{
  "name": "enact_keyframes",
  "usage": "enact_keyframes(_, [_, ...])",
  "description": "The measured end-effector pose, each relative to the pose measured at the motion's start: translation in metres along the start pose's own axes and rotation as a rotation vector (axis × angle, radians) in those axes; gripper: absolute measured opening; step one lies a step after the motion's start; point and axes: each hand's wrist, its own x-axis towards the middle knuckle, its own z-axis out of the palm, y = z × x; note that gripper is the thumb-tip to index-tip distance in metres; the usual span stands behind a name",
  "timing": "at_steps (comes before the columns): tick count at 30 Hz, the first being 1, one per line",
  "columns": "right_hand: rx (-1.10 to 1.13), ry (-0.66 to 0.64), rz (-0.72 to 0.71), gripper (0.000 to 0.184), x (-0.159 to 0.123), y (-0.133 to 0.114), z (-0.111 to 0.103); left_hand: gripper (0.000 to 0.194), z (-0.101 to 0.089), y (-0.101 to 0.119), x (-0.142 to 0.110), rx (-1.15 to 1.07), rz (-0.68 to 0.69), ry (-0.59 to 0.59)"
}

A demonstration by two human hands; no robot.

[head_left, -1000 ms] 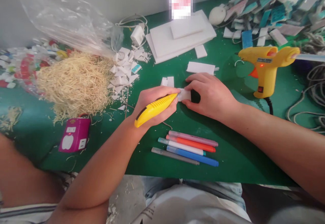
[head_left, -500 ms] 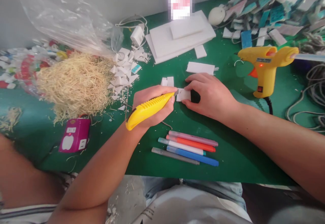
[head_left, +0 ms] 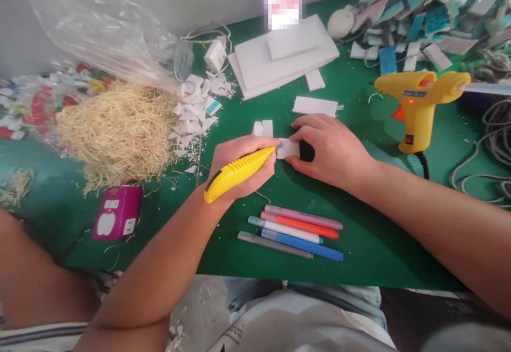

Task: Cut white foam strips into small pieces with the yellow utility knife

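Note:
My left hand (head_left: 239, 157) grips a yellow utility knife (head_left: 236, 173), its tip against the left edge of a small white foam piece (head_left: 288, 148) on the green table (head_left: 359, 235). My right hand (head_left: 329, 147) presses that foam piece down from the right, fingers over its far side. Two small cut foam bits (head_left: 263, 128) lie just behind the knife tip. A white foam strip (head_left: 315, 106) lies beyond my right hand.
A yellow glue gun (head_left: 417, 101) stands at the right with its light on. Several markers (head_left: 293, 229) lie near the front edge. A straw pile (head_left: 115, 128), foam scraps (head_left: 195, 112), a plastic bag (head_left: 104, 32), a magenta power strip (head_left: 117, 212), stacked foam sheets (head_left: 283, 56) and cables (head_left: 495, 144) surround the spot.
The knife pulled back to the left away from the foam piece, then returned toward it. My right hand stayed on the foam piece.

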Motion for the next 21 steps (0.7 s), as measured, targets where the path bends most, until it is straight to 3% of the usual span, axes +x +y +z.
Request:
enact_keyframes(16, [-0.004, 0.016, -0.009, 0.015, -0.0002, 0.0004, 0.0005, 0.014, 0.0016, -0.0004, 0.004, -0.028, -0.057, -0.059])
enact_keyframes(21, [0.006, 0.01, 0.009, 0.016, -0.0004, 0.0, 0.0005, 0.014, -0.0006, -0.0015, 0.0034, -0.042, -0.019, -0.023])
